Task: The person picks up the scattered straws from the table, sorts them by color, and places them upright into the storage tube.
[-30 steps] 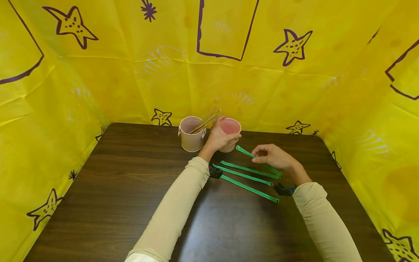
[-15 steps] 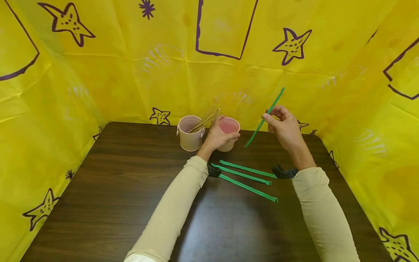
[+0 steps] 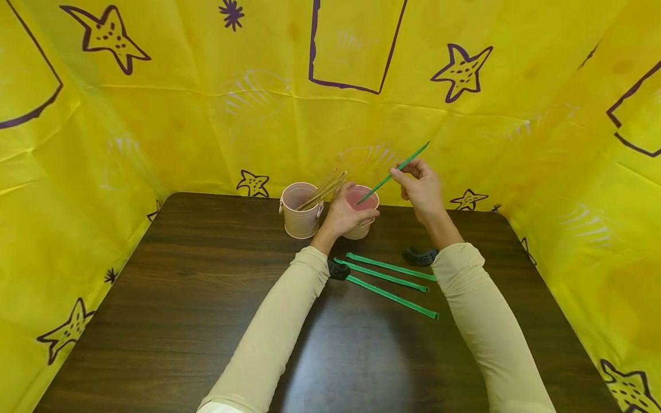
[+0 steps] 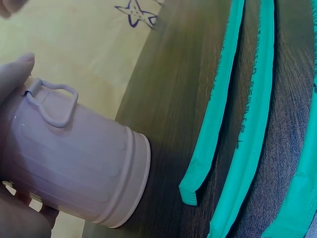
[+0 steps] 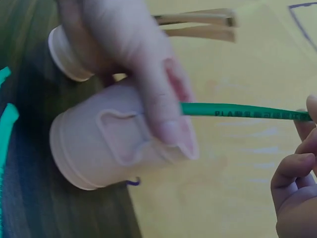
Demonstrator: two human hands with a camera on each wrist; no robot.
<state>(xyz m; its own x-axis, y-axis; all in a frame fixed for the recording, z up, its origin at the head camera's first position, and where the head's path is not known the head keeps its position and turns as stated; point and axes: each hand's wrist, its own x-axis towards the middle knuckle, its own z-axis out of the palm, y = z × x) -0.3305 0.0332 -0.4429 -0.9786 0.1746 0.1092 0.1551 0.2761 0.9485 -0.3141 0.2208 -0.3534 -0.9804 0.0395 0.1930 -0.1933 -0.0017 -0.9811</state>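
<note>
In the head view my left hand (image 3: 343,218) grips a small pink bucket (image 3: 356,233) near its rim at the back of the table. The left wrist view shows the wire handle on the bucket (image 4: 74,153) wall. With thumb and fingers my right hand (image 3: 424,189) pinches a green wrapped straw (image 3: 379,184), slanted, its lower end inside the bucket mouth. Printed lettering runs along the straw (image 5: 237,110) in the right wrist view. Between the arms, 3 more green wrapped straws (image 3: 395,298) lie side by side on the table.
Just left of the held bucket stands another pink bucket (image 3: 301,226), with several thin brownish sticks (image 3: 324,195) leaning out of it. A yellow printed cloth (image 3: 206,126) rises behind the dark wooden table (image 3: 181,275) and along both sides.
My right hand has lifted one green wrapped straw off the table, then brought it left, and its lower end has entered the bucket. My left hand keeps its grip in place.
</note>
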